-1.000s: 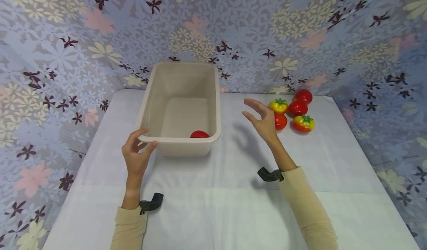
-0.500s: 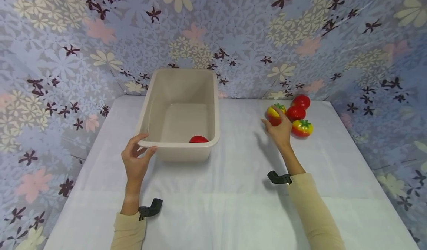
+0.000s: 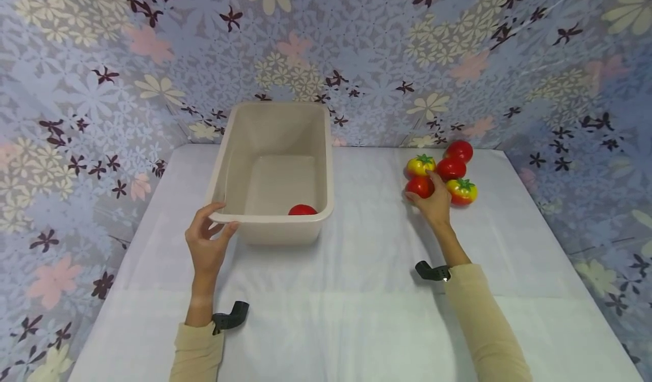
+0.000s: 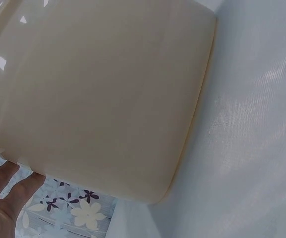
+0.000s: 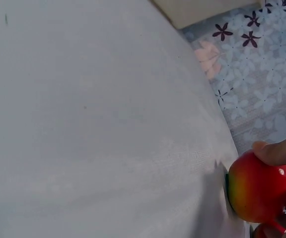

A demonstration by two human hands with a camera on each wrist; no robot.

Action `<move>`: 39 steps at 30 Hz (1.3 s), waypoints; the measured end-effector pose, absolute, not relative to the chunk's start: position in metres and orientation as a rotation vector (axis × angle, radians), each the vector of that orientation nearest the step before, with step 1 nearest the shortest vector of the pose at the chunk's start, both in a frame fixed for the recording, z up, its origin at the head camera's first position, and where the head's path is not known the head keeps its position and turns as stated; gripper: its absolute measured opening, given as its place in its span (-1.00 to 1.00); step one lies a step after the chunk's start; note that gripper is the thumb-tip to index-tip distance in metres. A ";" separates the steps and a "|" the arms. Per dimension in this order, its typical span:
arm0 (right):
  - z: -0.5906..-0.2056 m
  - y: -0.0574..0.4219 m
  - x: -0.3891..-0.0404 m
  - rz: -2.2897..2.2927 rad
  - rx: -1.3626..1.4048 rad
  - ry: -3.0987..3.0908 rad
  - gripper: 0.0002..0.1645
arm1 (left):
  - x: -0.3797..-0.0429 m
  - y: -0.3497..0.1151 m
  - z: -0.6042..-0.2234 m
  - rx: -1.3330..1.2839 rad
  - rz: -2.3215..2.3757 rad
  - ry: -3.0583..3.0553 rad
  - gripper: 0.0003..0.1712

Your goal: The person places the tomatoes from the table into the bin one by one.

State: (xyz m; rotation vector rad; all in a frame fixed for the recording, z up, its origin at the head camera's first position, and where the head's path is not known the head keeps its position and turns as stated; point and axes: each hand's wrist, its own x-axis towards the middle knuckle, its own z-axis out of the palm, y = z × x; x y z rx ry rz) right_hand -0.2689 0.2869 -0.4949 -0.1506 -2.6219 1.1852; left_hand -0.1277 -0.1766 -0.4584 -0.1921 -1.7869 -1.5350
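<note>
My left hand [image 3: 206, 247] grips the rim of a beige plastic bin [image 3: 277, 219] at its near left corner, fingers over the edge and thumb on the front. In the left wrist view, the bin's outer wall [image 4: 98, 99] fills much of the picture. A red rounded thing [image 3: 303, 210] lies inside near the front wall, partly hidden by the rim. On the right, my right hand [image 3: 437, 205] holds a red toy tomato [image 3: 419, 187] between thumb and fingers. The right wrist view shows this tomato [image 5: 259, 186] with a yellow-green side, close to the cloth.
Beside the held tomato are a yellow-red toy tomato [image 3: 421, 166] with green leaves, another leafy one [image 3: 462, 192], and two plain red ones, the nearer [image 3: 451, 168] and the farther [image 3: 459, 151]. White cloth [image 3: 356, 325] covers the table; a flowered backdrop [image 3: 367, 59] rises behind.
My right hand has moved right to the cluster, and its thumb and fingers have come around the front left tomato. The left hand still holds the bin's corner.
</note>
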 end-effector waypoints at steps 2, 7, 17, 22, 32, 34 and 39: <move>-0.495 0.288 -0.269 1.191 -0.148 -2.636 -0.10 | -0.127 -0.177 -0.459 -0.187 -1.535 -1.782 -0.46; -0.496 0.288 -0.270 1.214 -0.119 -2.641 -0.16 | -0.127 -0.177 -0.461 -0.179 -1.523 -1.777 -0.47; -0.505 0.289 -0.258 1.308 -0.236 -2.665 -0.14 | -0.123 -0.177 -0.468 -0.187 -1.521 -1.800 -0.49; -0.508 0.289 -0.256 1.333 -0.241 -2.672 -0.13 | -0.123 -0.179 -0.468 -0.175 -1.488 -1.824 -0.48; -0.496 0.295 -0.259 1.297 -0.164 -2.703 -0.15 | -0.125 -0.176 -0.467 -0.205 -1.478 -1.765 -0.45; -0.493 0.294 -0.261 1.314 -0.154 -2.692 -0.15 | -0.129 -0.177 -0.466 -0.209 -1.467 -1.753 -0.42; -0.491 0.292 -0.262 1.337 -0.150 -2.671 -0.15 | -0.133 -0.177 -0.466 -0.217 -1.454 -1.733 -0.36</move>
